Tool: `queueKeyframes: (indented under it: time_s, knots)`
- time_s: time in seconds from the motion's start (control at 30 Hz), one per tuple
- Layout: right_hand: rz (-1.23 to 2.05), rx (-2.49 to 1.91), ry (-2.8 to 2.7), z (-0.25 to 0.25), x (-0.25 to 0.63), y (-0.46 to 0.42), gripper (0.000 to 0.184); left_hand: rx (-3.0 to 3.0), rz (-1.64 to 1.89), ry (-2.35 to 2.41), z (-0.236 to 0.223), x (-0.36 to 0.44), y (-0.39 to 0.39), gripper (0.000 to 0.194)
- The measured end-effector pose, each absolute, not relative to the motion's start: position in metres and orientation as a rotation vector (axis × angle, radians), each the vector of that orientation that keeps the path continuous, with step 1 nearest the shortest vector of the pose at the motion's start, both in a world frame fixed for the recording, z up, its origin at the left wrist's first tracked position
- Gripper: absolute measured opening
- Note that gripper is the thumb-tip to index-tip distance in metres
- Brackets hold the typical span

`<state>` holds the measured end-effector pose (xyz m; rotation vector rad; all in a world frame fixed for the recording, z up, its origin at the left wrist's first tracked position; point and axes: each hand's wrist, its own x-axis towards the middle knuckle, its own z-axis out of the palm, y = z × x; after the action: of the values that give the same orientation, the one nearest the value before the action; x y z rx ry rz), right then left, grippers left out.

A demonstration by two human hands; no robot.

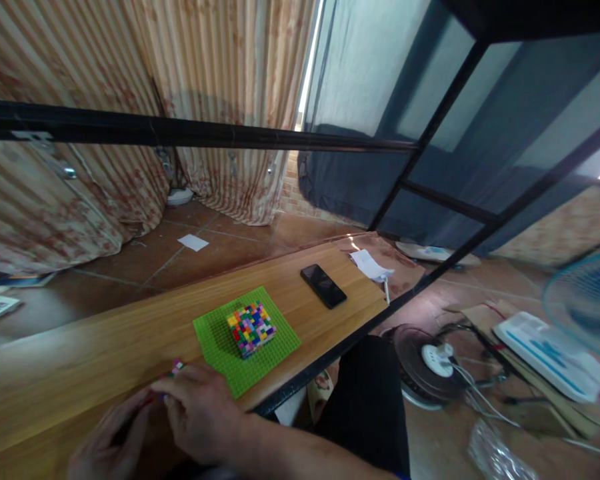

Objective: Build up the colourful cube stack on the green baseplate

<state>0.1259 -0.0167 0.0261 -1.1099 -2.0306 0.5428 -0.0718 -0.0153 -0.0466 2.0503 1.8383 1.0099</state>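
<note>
A green studded baseplate (275, 331) lies on the wooden tabletop, and a multicoloured block of building bricks (251, 328) stands on it. Left of the plate, low in the head view, my two hands come together over the table. My right hand (205, 408) is closed in a pinch, with a bit of a blue brick (163, 397) showing at its fingertips. Small pink and white bricks (177, 365) show just beyond its knuckles; whether they are held or lie on the table I cannot tell. My left hand (111, 437) is curled close beside it, its fingertips partly hidden and blurred.
A black phone (323, 285) lies right of the plate, with papers (371, 265) at the table's far end. A dark metal bar (205, 132) crosses above the table. On the floor at right are a power strip (437, 360), cables and a fan (587, 300).
</note>
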Motion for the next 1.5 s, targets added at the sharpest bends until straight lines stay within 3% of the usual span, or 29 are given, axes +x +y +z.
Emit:
queueKeyframes:
  time_s: [0.3, 0.47, 1.0, 1.3, 1.5]
  knots:
    - [0.524, -1.246, -1.527, 0.061, 0.225, 0.001, 0.020, 2.156, 1.003, 1.747, -0.023, -0.057, -0.019, 0.040]
    - [0.450, -1.379, -1.480, 0.054, 0.265, 0.021, 0.026, 2.173, 1.005, 1.747, -0.024, -0.057, -0.020, 0.042]
    - [0.557, -1.378, -1.635, 0.032, 0.258, 0.061, 0.019, 2.235, 1.042, 1.668, -0.020, -0.051, -0.021, 0.038]
    - [1.039, -1.300, -1.309, 0.009, 0.253, 0.085, 0.009, 2.206, 1.056, 1.678, -0.021, -0.050, -0.023, 0.037]
    - [1.423, -1.262, -1.095, 0.011, 0.256, 0.085, 0.022, 2.144, 1.035, 1.709, -0.021, -0.048, -0.023, 0.038]
